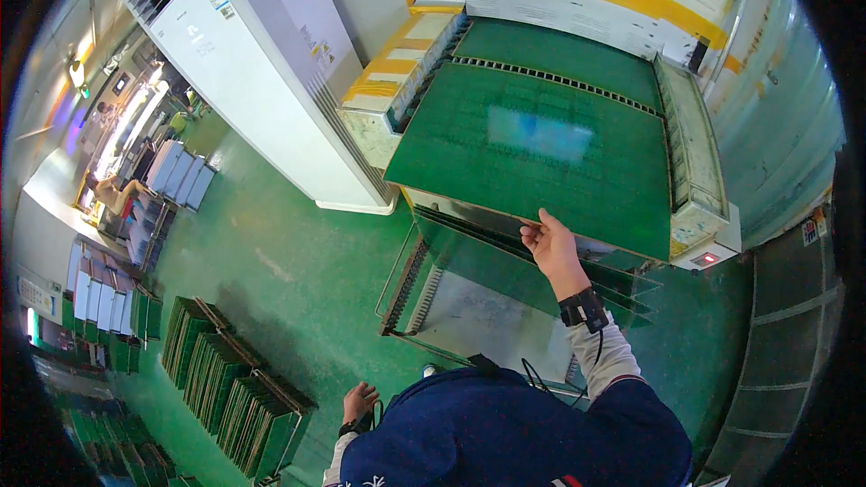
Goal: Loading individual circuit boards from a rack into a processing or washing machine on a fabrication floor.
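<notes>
A large green circuit-board panel (478,167) lies flat on a machine bed in front of me. My right hand (548,242) has its fingers closed on the panel's near edge, with a dark band around the wrist. A second green panel (568,50) lies farther back, beyond a strip of rollers. My left hand (360,399) hangs low at my side, fingers loosely apart, with nothing in it. Below the near panel stands a wire rack (415,293) with several thin panels upright in its slots.
A tall white air conditioner (271,81) stands to the left of the machine. Racks full of green panels (221,383) stand on the green floor at lower left. A dark framed screen (776,352) rises on the right, below clear plastic curtains (776,99).
</notes>
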`<state>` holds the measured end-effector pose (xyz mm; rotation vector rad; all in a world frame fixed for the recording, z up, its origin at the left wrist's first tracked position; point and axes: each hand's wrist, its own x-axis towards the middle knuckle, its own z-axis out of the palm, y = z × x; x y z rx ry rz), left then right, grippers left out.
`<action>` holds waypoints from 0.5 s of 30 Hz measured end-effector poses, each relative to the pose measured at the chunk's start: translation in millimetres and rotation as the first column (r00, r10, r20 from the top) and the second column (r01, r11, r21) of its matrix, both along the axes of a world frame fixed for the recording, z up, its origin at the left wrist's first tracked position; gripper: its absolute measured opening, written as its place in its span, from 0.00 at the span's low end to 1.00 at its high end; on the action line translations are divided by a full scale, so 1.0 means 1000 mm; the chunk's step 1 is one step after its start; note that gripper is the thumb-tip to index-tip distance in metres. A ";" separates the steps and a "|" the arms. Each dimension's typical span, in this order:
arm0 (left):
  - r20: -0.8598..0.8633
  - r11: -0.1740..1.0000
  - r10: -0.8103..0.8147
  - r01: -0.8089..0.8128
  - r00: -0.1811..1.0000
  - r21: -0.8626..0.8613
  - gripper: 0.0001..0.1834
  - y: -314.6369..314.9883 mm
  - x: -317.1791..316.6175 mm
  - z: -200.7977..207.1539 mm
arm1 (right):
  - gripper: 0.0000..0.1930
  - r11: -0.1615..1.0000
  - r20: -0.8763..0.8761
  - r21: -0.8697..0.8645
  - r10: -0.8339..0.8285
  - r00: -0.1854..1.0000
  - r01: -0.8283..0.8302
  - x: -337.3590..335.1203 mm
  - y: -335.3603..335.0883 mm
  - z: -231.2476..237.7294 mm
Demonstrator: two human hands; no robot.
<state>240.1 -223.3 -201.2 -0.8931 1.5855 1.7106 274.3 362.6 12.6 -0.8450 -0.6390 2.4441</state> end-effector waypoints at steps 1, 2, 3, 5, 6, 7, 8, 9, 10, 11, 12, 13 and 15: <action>0.002 1.000 -0.010 0.010 1.000 -0.009 0.23 0.001 0.000 0.001 | 0.12 1.000 0.001 -0.002 -0.003 1.000 0.003 0.000 0.000 0.000; 0.000 1.000 -0.007 0.007 1.000 -0.002 0.23 0.002 0.000 0.002 | 0.12 1.000 0.002 0.001 -0.006 1.000 0.006 0.000 0.000 0.000; -0.002 1.000 -0.003 0.003 1.000 0.005 0.23 0.002 0.000 0.002 | 0.12 1.000 0.003 0.005 -0.009 1.000 0.009 0.000 0.000 0.001; -0.003 1.000 0.006 -0.006 1.000 0.031 0.23 -0.002 0.001 -0.002 | 0.12 1.000 0.002 0.005 -0.008 1.000 0.008 0.000 0.000 0.003; -0.003 0.999 0.012 -0.012 1.000 0.049 0.23 -0.006 0.002 -0.007 | 0.12 1.000 0.000 0.001 -0.004 1.000 0.004 -0.001 -0.001 0.004; -0.002 0.998 0.015 -0.015 1.000 0.069 0.23 -0.007 0.002 -0.010 | 0.12 1.000 0.000 0.000 -0.004 1.000 0.004 -0.001 0.000 0.004; -0.003 0.997 0.019 -0.018 1.000 0.075 0.23 -0.009 0.002 -0.013 | 0.12 1.000 -0.001 0.001 -0.004 1.000 0.004 -0.001 0.000 0.004; -0.004 0.996 0.023 -0.023 1.000 0.082 0.23 -0.011 0.003 -0.016 | 0.11 1.000 -0.003 0.002 -0.004 1.000 0.004 -0.001 0.001 0.002; -0.004 0.996 0.027 -0.027 1.000 0.089 0.23 -0.012 0.004 -0.019 | 0.11 1.000 -0.003 0.003 -0.004 1.000 0.004 -0.001 0.002 0.002; -0.005 0.991 0.036 -0.035 0.999 0.131 0.23 -0.014 0.004 -0.021 | 0.10 1.000 -0.004 0.000 -0.006 1.000 0.006 -0.001 0.002 0.001; -0.007 0.984 0.046 -0.044 0.999 0.174 0.22 -0.016 0.005 -0.023 | 0.10 1.000 -0.006 -0.003 -0.008 1.000 0.008 -0.002 0.004 0.001; -0.007 0.975 0.055 -0.052 0.998 0.216 0.22 -0.016 0.005 -0.024 | 0.09 1.000 -0.006 -0.006 -0.010 1.000 0.010 -0.003 0.004 0.002; -0.002 0.983 0.063 -0.062 0.998 0.171 0.21 -0.015 0.007 -0.025 | 0.09 1.000 0.017 0.007 -0.016 1.000 0.016 -0.004 0.005 0.005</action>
